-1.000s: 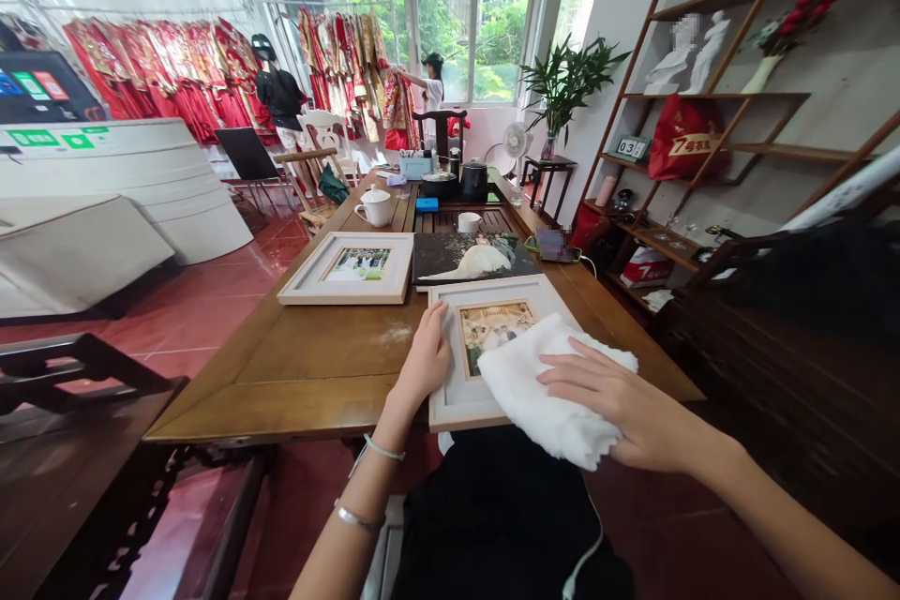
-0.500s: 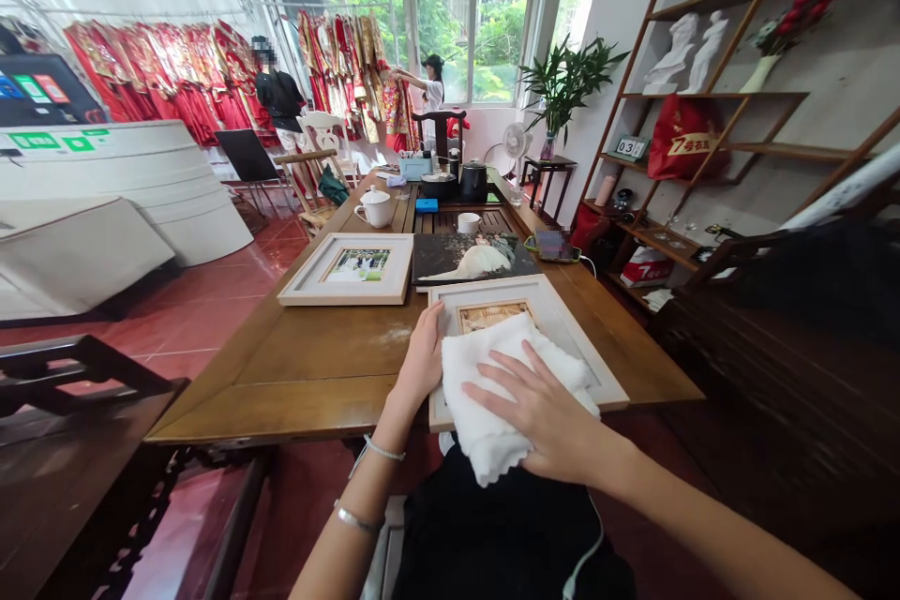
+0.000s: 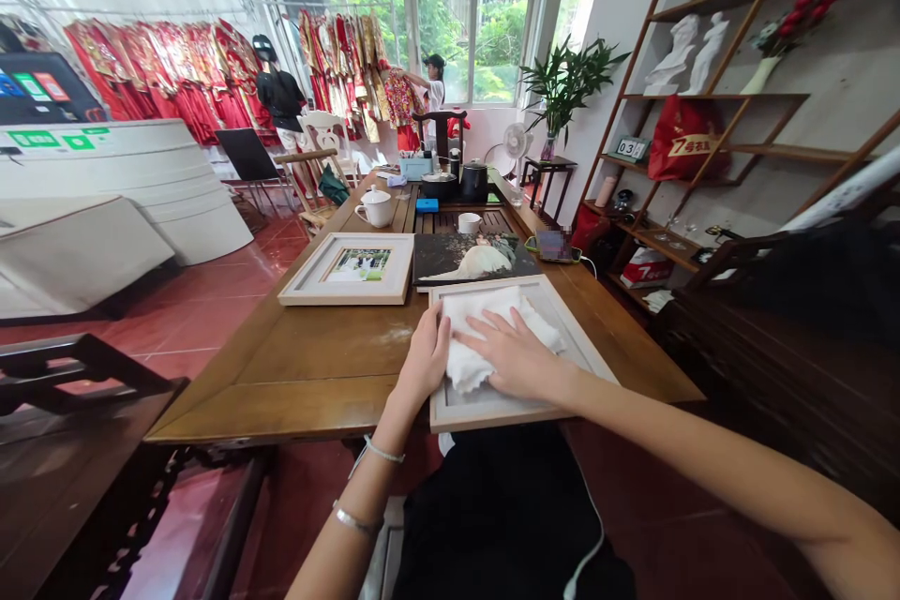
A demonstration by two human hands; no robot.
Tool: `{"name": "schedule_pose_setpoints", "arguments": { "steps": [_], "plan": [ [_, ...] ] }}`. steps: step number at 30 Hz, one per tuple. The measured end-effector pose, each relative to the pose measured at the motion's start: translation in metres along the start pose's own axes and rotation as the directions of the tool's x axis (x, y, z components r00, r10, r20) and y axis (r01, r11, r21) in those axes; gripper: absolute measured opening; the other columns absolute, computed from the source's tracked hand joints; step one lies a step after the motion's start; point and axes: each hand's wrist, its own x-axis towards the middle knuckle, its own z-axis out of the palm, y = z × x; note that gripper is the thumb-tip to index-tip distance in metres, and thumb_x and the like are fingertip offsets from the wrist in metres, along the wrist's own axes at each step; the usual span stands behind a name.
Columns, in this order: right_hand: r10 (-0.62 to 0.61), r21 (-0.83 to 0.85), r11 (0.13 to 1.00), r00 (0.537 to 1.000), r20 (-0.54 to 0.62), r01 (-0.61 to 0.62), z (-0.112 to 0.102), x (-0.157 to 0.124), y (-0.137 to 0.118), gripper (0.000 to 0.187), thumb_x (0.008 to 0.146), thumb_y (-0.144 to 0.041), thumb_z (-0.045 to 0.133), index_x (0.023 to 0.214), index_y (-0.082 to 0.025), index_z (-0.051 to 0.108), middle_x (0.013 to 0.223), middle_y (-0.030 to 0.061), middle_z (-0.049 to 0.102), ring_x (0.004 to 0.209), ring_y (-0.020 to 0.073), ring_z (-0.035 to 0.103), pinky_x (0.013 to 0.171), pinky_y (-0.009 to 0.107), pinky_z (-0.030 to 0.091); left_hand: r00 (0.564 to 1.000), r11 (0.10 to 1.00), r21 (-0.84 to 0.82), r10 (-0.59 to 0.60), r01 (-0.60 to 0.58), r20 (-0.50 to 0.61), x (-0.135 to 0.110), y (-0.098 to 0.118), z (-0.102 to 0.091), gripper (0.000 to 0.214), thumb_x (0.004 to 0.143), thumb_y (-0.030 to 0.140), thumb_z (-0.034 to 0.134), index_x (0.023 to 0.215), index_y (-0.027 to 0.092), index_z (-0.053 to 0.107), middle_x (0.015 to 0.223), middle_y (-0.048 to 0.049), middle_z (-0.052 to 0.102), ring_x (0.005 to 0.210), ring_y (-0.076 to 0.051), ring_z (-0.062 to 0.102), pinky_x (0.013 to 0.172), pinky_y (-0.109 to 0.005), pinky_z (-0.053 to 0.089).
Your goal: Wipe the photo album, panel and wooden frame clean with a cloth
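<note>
A light wooden picture frame (image 3: 485, 418) lies flat at the table's near edge. My left hand (image 3: 426, 352) grips its left side, the thumb over the rim. A fluffy white cloth (image 3: 468, 367) is bunched on the frame's glass and hides the picture beneath. With fingers spread across the cloth, my right hand (image 3: 520, 361) holds it pressed to the glass. Just beyond lies a dark board with a white bird-like image (image 3: 478, 260). A second pale frame with a photo (image 3: 358, 264) rests to the left.
On the wooden table (image 3: 309, 370) stand a white lidded cup (image 3: 378, 208), a small white cup (image 3: 469, 222), a black kettle (image 3: 473, 180) and a phone (image 3: 555, 246) with a cable. Shelves (image 3: 731, 96) rise at the right. Two people are near red garments at the back.
My right hand has pushed the white cloth forward and left, up over the middle of the frame; its lower end no longer hangs past the near edge. My left hand stays at the frame's left side.
</note>
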Motion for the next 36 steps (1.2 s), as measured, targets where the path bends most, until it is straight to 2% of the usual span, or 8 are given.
{"name": "schedule_pose_setpoints", "arguments": {
  "steps": [6, 11, 18, 24, 27, 30, 33, 36],
  "plan": [
    [0.020, 0.051, 0.999, 0.996, -0.084, -0.016, 0.002, 0.045, 0.016, 0.067, 0.074, -0.009, 0.051, 0.140, -0.018, 0.040, 0.149, 0.0135, 0.034, 0.137, 0.0375, 0.023, 0.106, 0.065, 0.020, 1.000, 0.998, -0.057, -0.003, 0.004, 0.024, 0.004, 0.008, -0.004, 0.049, 0.096, 0.040, 0.028, 0.135, 0.012, 0.039, 0.144, -0.0168, 0.042, 0.134, -0.024, 0.039, 0.113, -0.044, 0.026],
    [-0.084, 0.151, 0.984, 0.994, -0.064, 0.093, 0.006, 0.050, 0.013, 0.069, 0.071, -0.004, 0.049, 0.139, -0.014, 0.040, 0.147, 0.0158, 0.037, 0.138, 0.0348, 0.023, 0.105, 0.064, 0.024, 0.997, 0.995, -0.089, -0.040, 0.046, 0.069, 0.012, 0.014, -0.011, 0.055, 0.095, 0.048, 0.028, 0.139, 0.015, 0.036, 0.149, -0.0140, 0.036, 0.138, -0.023, 0.033, 0.115, -0.042, 0.022],
    [-0.331, 0.191, 0.922, 0.942, -0.059, 0.336, -0.002, 0.013, 0.000, 0.071, 0.069, -0.006, 0.049, 0.140, -0.012, 0.040, 0.144, 0.0164, 0.042, 0.136, 0.0318, 0.029, 0.107, 0.057, 0.026, 0.986, 0.990, -0.066, -0.119, 0.127, 0.119, 0.021, 0.009, -0.015, 0.054, 0.095, 0.049, 0.028, 0.134, 0.014, 0.043, 0.146, -0.0143, 0.040, 0.138, -0.024, 0.034, 0.115, -0.041, 0.023],
    [-0.455, 0.231, 0.864, 0.890, -0.026, 0.448, -0.009, -0.043, -0.008, 0.078, 0.065, -0.004, 0.052, 0.142, -0.011, 0.037, 0.147, 0.0146, 0.038, 0.140, 0.0267, 0.023, 0.112, 0.047, 0.024, 0.988, 0.996, 0.014, -0.088, 0.087, 0.125, 0.015, -0.002, -0.007, 0.048, 0.095, 0.039, 0.030, 0.132, 0.012, 0.044, 0.144, -0.0172, 0.043, 0.136, -0.024, 0.038, 0.114, -0.044, 0.025],
    [-0.422, 0.144, 0.895, 0.906, -0.025, 0.421, -0.006, -0.066, -0.007, 0.080, 0.065, 0.000, 0.051, 0.143, -0.015, 0.035, 0.150, 0.0127, 0.035, 0.138, 0.0260, 0.027, 0.110, 0.046, 0.028, 0.995, 0.996, 0.088, -0.001, -0.009, 0.105, 0.010, -0.009, -0.003, 0.043, 0.093, 0.030, 0.034, 0.132, 0.012, 0.042, 0.144, -0.0185, 0.041, 0.138, -0.026, 0.033, 0.115, -0.047, 0.024],
    [-0.311, -0.009, 0.950, 0.946, -0.090, 0.311, 0.004, -0.083, 0.001, 0.074, 0.070, 0.005, 0.044, 0.139, -0.019, 0.040, 0.147, 0.0101, 0.040, 0.135, 0.0266, 0.034, 0.107, 0.050, 0.032, 0.989, 0.984, 0.150, 0.079, -0.097, 0.123, 0.008, -0.016, -0.001, 0.043, 0.088, 0.018, 0.039, 0.131, 0.012, 0.042, 0.145, -0.0192, 0.040, 0.141, -0.027, 0.026, 0.115, -0.048, 0.023],
    [-0.170, -0.141, 0.979, 0.969, -0.179, 0.145, 0.014, -0.094, 0.019, 0.069, 0.071, 0.008, 0.038, 0.133, -0.020, 0.048, 0.141, 0.0092, 0.048, 0.131, 0.0269, 0.041, 0.105, 0.054, 0.032, 0.985, 0.981, 0.156, 0.094, -0.116, 0.145, 0.008, -0.018, -0.001, 0.045, 0.086, 0.014, 0.040, 0.131, 0.014, 0.042, 0.144, -0.0174, 0.041, 0.142, -0.026, 0.024, 0.115, -0.048, 0.023],
    [-0.068, -0.184, 0.982, 0.979, -0.193, 0.032, 0.017, -0.095, 0.047, 0.074, 0.064, 0.009, 0.040, 0.131, -0.022, 0.049, 0.140, 0.0079, 0.049, 0.131, 0.0276, 0.041, 0.106, 0.059, 0.028, 0.983, 0.979, 0.177, 0.071, -0.101, 0.171, 0.008, -0.017, -0.001, 0.045, 0.086, 0.015, 0.041, 0.131, 0.014, 0.041, 0.146, -0.0176, 0.038, 0.142, -0.027, 0.023, 0.115, -0.049, 0.024]
  ]
}}
